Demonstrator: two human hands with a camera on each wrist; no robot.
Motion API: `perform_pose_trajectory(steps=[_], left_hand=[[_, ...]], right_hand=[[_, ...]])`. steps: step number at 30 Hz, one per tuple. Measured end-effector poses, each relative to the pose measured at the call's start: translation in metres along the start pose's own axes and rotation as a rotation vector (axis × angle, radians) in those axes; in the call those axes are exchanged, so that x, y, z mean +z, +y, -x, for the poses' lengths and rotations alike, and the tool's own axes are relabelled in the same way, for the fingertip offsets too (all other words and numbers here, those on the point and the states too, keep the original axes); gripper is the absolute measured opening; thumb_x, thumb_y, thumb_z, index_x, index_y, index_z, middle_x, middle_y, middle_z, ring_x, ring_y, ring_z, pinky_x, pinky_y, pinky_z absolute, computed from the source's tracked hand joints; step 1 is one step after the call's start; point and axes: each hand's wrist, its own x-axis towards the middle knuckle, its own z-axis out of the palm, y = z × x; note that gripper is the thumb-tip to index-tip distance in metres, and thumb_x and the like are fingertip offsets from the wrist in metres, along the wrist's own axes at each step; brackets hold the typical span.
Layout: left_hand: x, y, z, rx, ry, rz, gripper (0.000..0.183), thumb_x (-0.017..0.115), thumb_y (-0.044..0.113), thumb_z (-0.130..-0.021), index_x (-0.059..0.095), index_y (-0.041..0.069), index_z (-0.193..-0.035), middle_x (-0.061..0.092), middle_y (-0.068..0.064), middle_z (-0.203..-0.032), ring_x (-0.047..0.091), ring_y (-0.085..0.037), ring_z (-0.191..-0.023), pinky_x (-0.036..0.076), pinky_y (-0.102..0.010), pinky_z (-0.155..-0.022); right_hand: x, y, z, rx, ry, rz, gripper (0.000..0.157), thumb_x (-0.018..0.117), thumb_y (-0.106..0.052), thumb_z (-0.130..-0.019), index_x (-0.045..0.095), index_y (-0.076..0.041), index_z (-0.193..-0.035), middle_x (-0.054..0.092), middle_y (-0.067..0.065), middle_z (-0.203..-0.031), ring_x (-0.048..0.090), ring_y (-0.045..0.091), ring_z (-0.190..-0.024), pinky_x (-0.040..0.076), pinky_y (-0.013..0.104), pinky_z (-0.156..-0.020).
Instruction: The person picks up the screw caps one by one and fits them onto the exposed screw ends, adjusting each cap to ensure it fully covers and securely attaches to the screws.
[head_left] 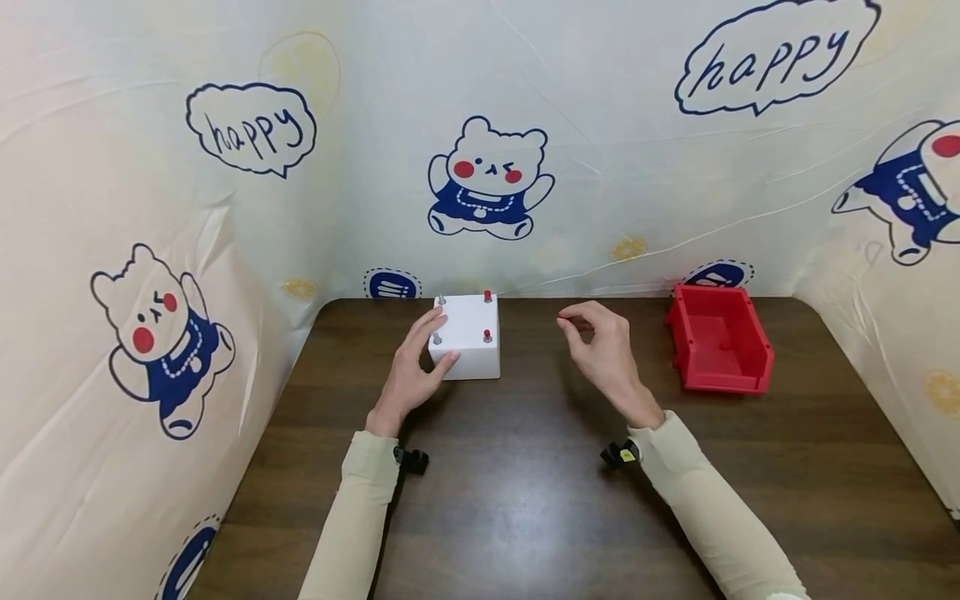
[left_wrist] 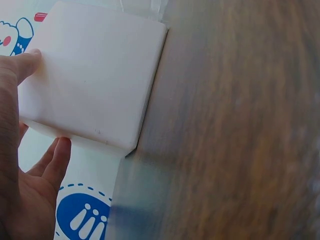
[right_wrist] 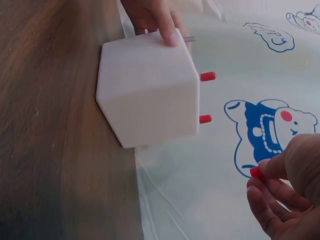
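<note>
A white box (head_left: pixel 467 321) stands near the table's back edge with metal studs on its top. Red caps (head_left: pixel 487 336) cover the two studs on its right side, while the left-side studs (head_left: pixel 437 339) are bare metal. My left hand (head_left: pixel 408 367) grips the box at its left front corner, thumb on the front face and fingers along the left side. Off to the right of the box, my right hand (head_left: pixel 606 350) pinches a small red cap (right_wrist: pixel 256 172) between thumb and index finger, raised above the table and apart from the box.
A red plastic bin (head_left: pixel 726 382) sits at the back right of the dark wooden table (head_left: pixel 517 500); small red pieces inside it are hard to make out. A printed cloth (head_left: pixel 615 167) hangs close behind the table and along both sides.
</note>
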Motion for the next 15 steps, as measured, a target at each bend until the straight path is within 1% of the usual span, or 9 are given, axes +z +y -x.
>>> perform_pose_trajectory(steps=[4,10,12,15], left_hand=[[0.0,0.0,-0.002,0.002,-0.008,-0.005,0.065,0.078,0.027,-0.1,0.051,0.027,-0.158,0.039,0.007,-0.171,0.038,-0.022,-0.157,0.036,-0.056,-0.126],[-0.002,0.0,-0.002,-0.005,-0.007,-0.02,0.064,0.078,0.028,-0.1,0.052,0.028,-0.158,0.039,0.01,-0.17,0.038,-0.017,-0.157,0.036,-0.052,-0.127],[-0.003,0.0,-0.002,0.002,-0.005,-0.023,0.064,0.079,0.029,-0.099,0.052,0.028,-0.158,0.04,0.008,-0.17,0.039,-0.019,-0.157,0.038,-0.053,-0.126],[-0.002,0.001,0.0,0.019,0.008,-0.019,0.064,0.08,0.028,-0.098,0.054,0.026,-0.157,0.042,0.006,-0.169,0.041,-0.021,-0.156,0.041,-0.054,-0.123]], right_hand=[[0.003,-0.003,-0.002,-0.005,-0.004,-0.007,0.009,0.079,0.0,-0.094,0.079,-0.003,-0.103,0.077,0.009,-0.097,0.074,0.021,-0.083,0.065,0.047,-0.076],[0.012,-0.013,-0.008,-0.021,-0.024,-0.019,0.007,0.078,-0.003,-0.096,0.079,-0.004,-0.103,0.077,0.008,-0.097,0.074,0.021,-0.085,0.065,0.042,-0.078],[0.014,-0.017,-0.009,-0.024,-0.032,-0.023,0.007,0.078,-0.003,-0.096,0.079,-0.004,-0.103,0.077,0.008,-0.097,0.074,0.021,-0.085,0.065,0.04,-0.078],[0.015,-0.023,-0.01,-0.023,-0.039,-0.031,0.007,0.078,-0.003,-0.097,0.08,-0.003,-0.104,0.077,0.009,-0.098,0.074,0.021,-0.086,0.065,0.041,-0.078]])
